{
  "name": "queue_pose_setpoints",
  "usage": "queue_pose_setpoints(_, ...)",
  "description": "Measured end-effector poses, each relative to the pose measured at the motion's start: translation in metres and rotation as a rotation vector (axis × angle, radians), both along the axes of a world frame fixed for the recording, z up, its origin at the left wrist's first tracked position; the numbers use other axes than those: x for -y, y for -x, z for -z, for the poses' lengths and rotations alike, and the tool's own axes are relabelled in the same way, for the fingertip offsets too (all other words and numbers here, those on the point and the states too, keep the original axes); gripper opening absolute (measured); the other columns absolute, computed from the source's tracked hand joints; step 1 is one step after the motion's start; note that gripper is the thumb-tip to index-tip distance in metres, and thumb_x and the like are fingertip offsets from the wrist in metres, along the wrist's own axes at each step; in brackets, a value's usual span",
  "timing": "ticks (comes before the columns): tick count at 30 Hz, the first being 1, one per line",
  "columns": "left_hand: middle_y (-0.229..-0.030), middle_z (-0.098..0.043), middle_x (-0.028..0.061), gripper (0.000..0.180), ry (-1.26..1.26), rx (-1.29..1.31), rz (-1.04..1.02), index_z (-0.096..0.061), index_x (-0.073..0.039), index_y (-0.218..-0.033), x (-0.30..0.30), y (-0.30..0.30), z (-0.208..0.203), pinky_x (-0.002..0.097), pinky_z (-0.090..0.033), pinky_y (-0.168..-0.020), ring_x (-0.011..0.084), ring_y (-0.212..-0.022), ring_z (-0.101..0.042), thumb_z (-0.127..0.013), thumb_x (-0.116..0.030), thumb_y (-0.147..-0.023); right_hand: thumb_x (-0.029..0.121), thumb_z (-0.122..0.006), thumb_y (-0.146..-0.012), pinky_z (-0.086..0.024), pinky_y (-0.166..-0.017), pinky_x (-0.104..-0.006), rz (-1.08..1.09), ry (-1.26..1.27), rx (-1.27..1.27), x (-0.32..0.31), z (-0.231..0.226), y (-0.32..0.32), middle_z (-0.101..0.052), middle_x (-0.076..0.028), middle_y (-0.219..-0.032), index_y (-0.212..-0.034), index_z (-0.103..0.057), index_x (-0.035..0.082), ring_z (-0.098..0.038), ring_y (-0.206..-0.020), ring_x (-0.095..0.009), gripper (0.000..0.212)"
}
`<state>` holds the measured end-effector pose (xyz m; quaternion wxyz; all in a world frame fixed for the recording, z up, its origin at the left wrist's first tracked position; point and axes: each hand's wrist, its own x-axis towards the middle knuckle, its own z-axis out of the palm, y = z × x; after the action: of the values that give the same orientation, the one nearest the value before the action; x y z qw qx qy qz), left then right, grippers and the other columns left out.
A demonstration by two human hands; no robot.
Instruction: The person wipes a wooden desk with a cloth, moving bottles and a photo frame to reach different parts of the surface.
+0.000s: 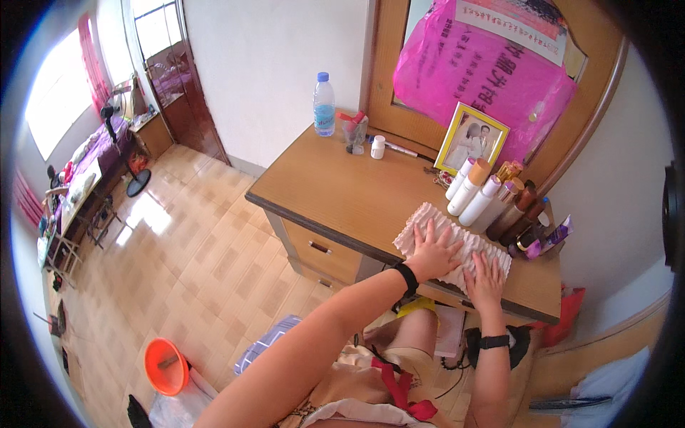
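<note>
A pale pink, crinkled cloth [422, 220] is spread at the front right of the wooden dresser top [335, 185]. My left hand [437, 254] lies flat on its left half, fingers spread. Pressed on the right part of the cloth, near the front edge, is my right hand [486, 281], its fingers stretched out. Neither hand grips anything. Just behind the cloth stand several cosmetic bottles, among them a white bottle [480, 202] and a dark brown bottle [504, 222]. A purple and white tube [558, 234] is at their right.
A framed photo [472, 141] leans at the back against a mirror with pink plastic [478, 71] over it. Further left are a water bottle [324, 105], a clear cup [354, 131] and a small white bottle [377, 148]. An orange bucket [166, 367] stands on the tiled floor.
</note>
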<state>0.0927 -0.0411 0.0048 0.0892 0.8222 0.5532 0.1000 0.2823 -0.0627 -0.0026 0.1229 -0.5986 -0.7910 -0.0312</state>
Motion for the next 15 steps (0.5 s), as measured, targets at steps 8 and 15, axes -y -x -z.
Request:
queue_pose_setpoints(8, -0.150, -0.015, 0.0089, 0.063, 0.116, -0.015, -0.118, -0.026, -0.034, -0.141, -0.034, 0.103, -0.011, 0.0718, 0.000, -0.097, 0.0482, -0.134, -0.002, -0.035, -0.060, -0.085, 0.050, -0.035, -0.091, -0.014, -0.108, -0.0501, -0.034, 0.139, 0.096, -0.026, -0.015, 0.102, -0.027, -0.008, -0.146, -0.138, -0.034, 0.023, -0.020, -0.134, -0.037, 0.054)
queue_pose_setpoints(15, -0.151, -0.008, 0.0058, 0.063, 0.222, -0.044, -0.284, -0.023, -0.036, -0.141, -0.044, 0.211, -0.021, 0.0684, 0.002, -0.100, 0.0433, -0.136, 0.002, -0.035, -0.062, -0.085, 0.055, -0.027, -0.091, -0.008, -0.109, -0.0494, -0.175, 0.183, 0.026, -0.068, -0.012, 0.206, -0.019, -0.007, -0.149, -0.140, -0.029, 0.025, -0.015, -0.136, -0.036, 0.057)
